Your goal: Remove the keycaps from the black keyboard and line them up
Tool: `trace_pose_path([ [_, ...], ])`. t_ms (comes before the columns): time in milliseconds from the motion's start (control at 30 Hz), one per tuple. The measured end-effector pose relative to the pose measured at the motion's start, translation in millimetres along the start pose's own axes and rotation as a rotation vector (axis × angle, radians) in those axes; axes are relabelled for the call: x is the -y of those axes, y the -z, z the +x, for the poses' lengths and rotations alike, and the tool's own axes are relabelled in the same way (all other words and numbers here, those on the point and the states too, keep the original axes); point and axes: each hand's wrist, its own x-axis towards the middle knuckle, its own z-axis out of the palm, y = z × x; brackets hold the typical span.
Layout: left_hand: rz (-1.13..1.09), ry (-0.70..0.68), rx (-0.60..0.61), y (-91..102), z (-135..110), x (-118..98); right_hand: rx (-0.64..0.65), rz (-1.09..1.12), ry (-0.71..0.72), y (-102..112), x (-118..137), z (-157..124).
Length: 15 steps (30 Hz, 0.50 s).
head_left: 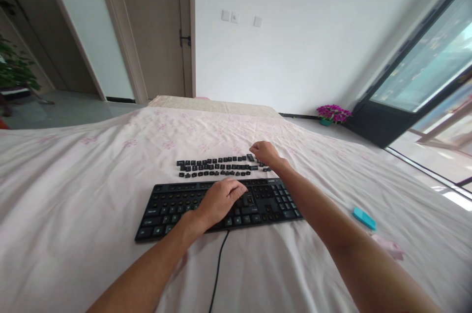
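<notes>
A black keyboard (263,204) lies on the bed with many of its keycaps off, so bare key sockets show in its upper rows. Over its middle rests my left hand (221,200), thumb and fingers closed together and pointing right. What those fingers hold, if anything, is hidden. Beyond the keyboard, loose black keycaps (214,167) lie in rows on the sheet. My right hand (265,152) is closed at the right end of these rows, fingertips low by the keycaps; what is in them cannot be made out.
A black cable (219,268) runs from the keyboard toward me. To the right lie a turquoise object (364,218) and a pink cloth (389,246). The pale flowered sheet (92,195) is wrinkled. Purple flowers (333,113) stand on the floor by the wall.
</notes>
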Motion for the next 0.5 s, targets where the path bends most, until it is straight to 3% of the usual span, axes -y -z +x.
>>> trace_pose_path([
  [167, -0.041, -0.008, -0.064, 25.0, 2.4, -7.7, -0.135, 0.194, 0.075, 18.7, 8.3, -33.9],
  [267, 0.034, 0.031, -0.124, 44.5, 0.5, -1.8, -0.152, 0.322, 0.088, 25.3, 5.2, -62.9],
  [400, 0.223, 0.104, -0.181, 74.6, -10.3, 24.6, -0.169, 0.084, 0.083, 28.9, -11.1, -101.5],
  [500, 0.333, 0.203, -0.257, 96.4, -27.2, 53.3, -0.181, -0.105, -0.001, 26.5, -27.3, -122.4],
])
